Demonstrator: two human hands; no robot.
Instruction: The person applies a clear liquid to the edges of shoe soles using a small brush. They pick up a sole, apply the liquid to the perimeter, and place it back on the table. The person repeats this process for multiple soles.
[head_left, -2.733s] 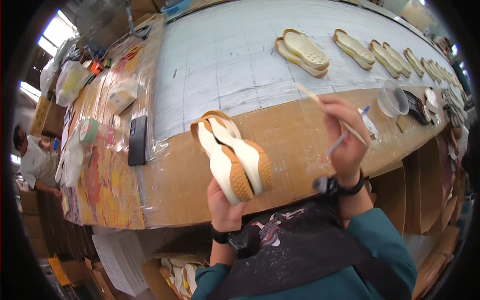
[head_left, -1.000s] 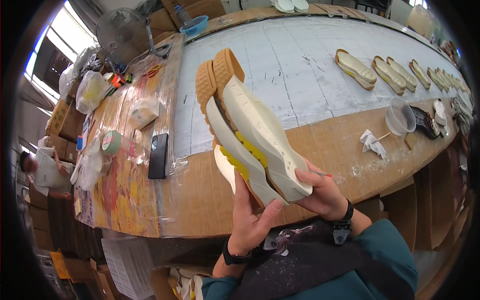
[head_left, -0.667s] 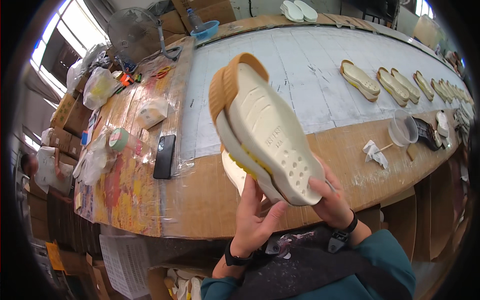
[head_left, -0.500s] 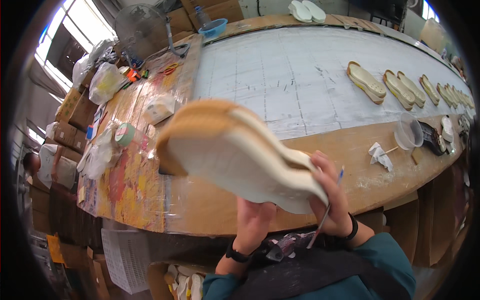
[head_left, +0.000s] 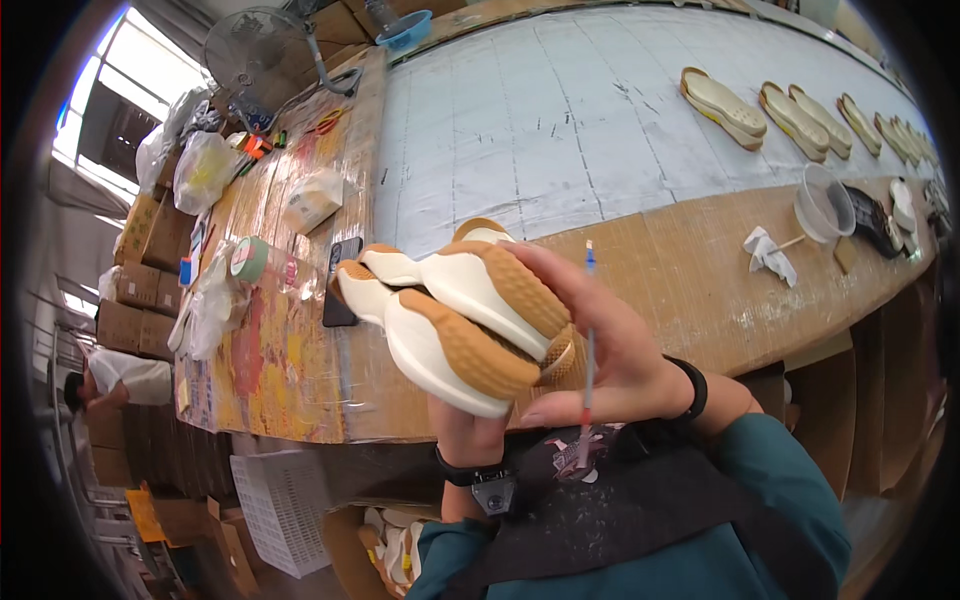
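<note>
A bunch of shoe soles [head_left: 478, 285], white with tan textured rims, is held over the table's near edge. My left hand [head_left: 468, 432] grips them from below; its fingers are hidden behind the soles. My right hand [head_left: 620, 350] is wrapped round their right end, thumb low and fingers on top. A thin pen-like stick [head_left: 590, 340] with a blue tip and a reddish lower end is also in my right hand, standing out across the palm. How many soles are in the bunch I cannot tell.
Rows of soles [head_left: 722, 105] lie on the white sheet [head_left: 480, 120] at the right. A clear plastic tub [head_left: 825, 203] and a crumpled tissue [head_left: 770, 256] are at the right front. A dark phone [head_left: 342, 282], a tape roll [head_left: 249, 259] and a fan [head_left: 255, 65] are left. Soles fill a carton [head_left: 350, 545] below.
The soles have swung round from a blurred sideways pose and been drawn closer to me, their tan textured rims now turned my way. The view has shifted slightly.
</note>
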